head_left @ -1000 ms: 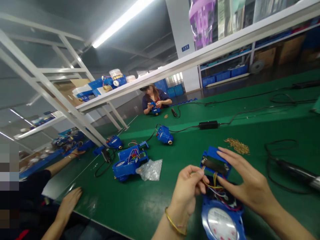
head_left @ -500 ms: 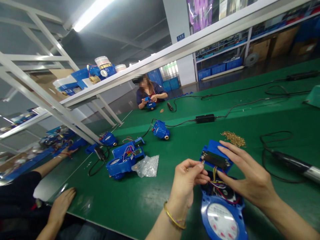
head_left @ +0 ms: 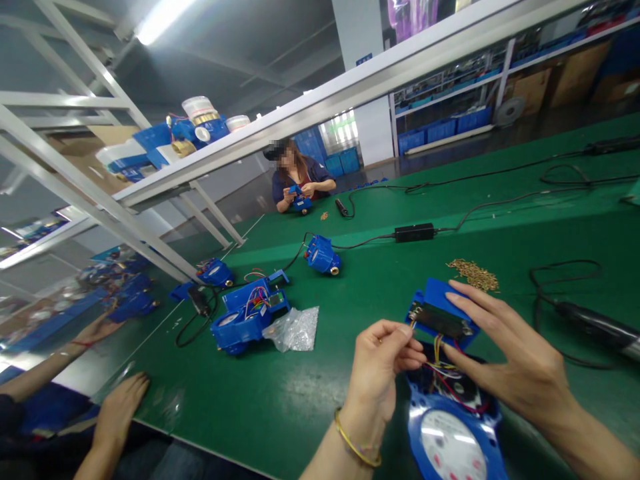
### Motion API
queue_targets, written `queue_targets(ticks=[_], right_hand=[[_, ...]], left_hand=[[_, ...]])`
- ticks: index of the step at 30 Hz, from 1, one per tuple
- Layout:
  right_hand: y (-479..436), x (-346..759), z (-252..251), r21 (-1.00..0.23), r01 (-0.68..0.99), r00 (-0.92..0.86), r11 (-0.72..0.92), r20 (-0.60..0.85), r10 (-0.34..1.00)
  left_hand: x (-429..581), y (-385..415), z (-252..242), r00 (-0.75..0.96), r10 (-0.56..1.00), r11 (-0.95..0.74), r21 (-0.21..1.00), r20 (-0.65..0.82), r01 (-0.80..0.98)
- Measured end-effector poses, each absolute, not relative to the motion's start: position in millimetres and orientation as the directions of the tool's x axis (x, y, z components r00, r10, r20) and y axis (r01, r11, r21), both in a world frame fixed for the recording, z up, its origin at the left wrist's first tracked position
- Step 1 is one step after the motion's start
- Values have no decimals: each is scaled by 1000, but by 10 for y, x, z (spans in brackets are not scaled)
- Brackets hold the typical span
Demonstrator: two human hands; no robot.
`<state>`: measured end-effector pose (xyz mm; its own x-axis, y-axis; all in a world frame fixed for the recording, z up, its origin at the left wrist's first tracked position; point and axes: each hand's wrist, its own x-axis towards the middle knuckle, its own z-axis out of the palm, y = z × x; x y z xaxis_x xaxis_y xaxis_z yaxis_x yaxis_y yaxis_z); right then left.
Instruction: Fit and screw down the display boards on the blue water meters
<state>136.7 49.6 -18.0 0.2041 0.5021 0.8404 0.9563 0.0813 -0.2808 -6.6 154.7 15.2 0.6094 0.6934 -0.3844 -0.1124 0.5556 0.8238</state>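
In front of me lies a blue water meter (head_left: 416,427) with a white round dial (head_left: 453,447) and an open wiring compartment. Its blue cover (head_left: 436,297) is tipped up, showing a black inner part (head_left: 440,321). My right hand (head_left: 520,360) grips this cover, fingers over its top and thumb at its lower edge. Coloured wires (head_left: 439,357) run from the cover down into the compartment. At the cover's left end, my left hand (head_left: 377,370) pinches thin wires, their tips partly hidden by my fingers.
Small brass screws (head_left: 475,275) lie in a pile beyond my right hand. A corded electric screwdriver (head_left: 595,327) rests at the right. Left are an opened meter (head_left: 240,327), bubble wrap (head_left: 303,330) and another meter (head_left: 321,255). Co-workers sit opposite and at left, where a hand (head_left: 103,327) holds blue parts.
My view has shifted a little; both my hands keep their grips on the wires and cover. At left, the co-worker's hand has drawn back with a blue part.
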Motion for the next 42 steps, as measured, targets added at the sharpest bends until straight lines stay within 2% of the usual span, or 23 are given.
queue_targets(ticks=[22,42], right_hand=[[463,1348,-151,-279,957,196,84,830,521],[460,1333,-138,-303,945,196,123,826,528]], left_hand=[[-57,1427,129,550,803,373,914,-231,-160],[-45,1451,77,580,785,373,914,-218,-162]])
